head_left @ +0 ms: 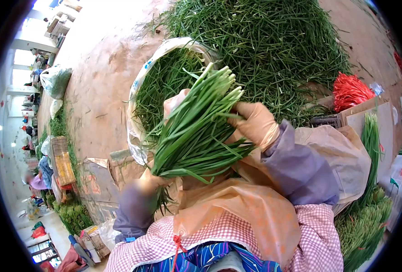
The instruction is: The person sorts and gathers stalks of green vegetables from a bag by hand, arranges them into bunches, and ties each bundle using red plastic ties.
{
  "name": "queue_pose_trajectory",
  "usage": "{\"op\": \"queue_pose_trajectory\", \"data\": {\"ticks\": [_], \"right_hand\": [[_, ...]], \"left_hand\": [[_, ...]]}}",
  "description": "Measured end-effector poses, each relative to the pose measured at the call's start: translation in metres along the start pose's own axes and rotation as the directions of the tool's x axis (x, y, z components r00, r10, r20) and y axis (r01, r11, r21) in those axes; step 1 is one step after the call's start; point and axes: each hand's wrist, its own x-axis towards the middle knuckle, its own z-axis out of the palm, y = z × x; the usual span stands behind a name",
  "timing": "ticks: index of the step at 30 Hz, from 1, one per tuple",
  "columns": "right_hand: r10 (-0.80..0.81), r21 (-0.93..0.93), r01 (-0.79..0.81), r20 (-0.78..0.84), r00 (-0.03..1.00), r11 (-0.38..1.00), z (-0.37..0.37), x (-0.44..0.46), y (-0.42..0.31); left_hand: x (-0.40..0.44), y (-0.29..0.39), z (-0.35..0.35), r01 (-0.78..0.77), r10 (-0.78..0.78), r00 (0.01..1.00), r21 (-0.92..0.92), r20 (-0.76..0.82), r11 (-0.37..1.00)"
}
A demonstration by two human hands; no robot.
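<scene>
Across brownish floor (102, 86), can't make out tiny bkgd people (38, 181); can't tell grip of L hand (152, 182), mostly hidden under chive bunch (194, 131); can see R hand (256, 123) curled against stalks nr. pale stem ends (228, 79), pinch unclear; find bunch btwn hands, partly over plastic-lined basket (134, 93), w/ leaf tips by L hand.
</scene>
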Motion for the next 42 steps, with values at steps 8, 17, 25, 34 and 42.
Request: {"op": "queue_pose_trajectory", "data": {"ticks": [8,17,25,34,42], "right_hand": [[-0.282,0.21,0.394,-0.42,0.863,0.895,-0.022,-0.014,-0.017],[-0.143,0.259,0.125,0.05,0.989,0.958,-0.015,0.004,-0.012],[-0.628,-0.641,0.33,-0.312,0.713,0.693,-0.018,0.027,0.074],[-0.329,-0.443,0.304,0.021,0.944,0.844,-0.077,0.003,-0.011],[-0.424,-0.008,0.439,0.242,0.873,0.898,-0.029,0.024,-0.005]], "left_hand": [[-0.002,0.015,0.005,-0.193,0.189,0.981,0.436,0.054,0.879],[-0.014,0.056,0.019,0.162,-0.118,0.987,0.562,-0.113,0.811],[-0.015,0.068,0.021,-0.019,0.05,0.998,0.565,-0.039,0.825],[-0.014,0.068,0.021,-0.087,0.125,0.992,0.732,0.003,0.676],[-0.017,0.076,0.023,-0.146,0.158,0.985,0.82,0.069,0.553]]}}
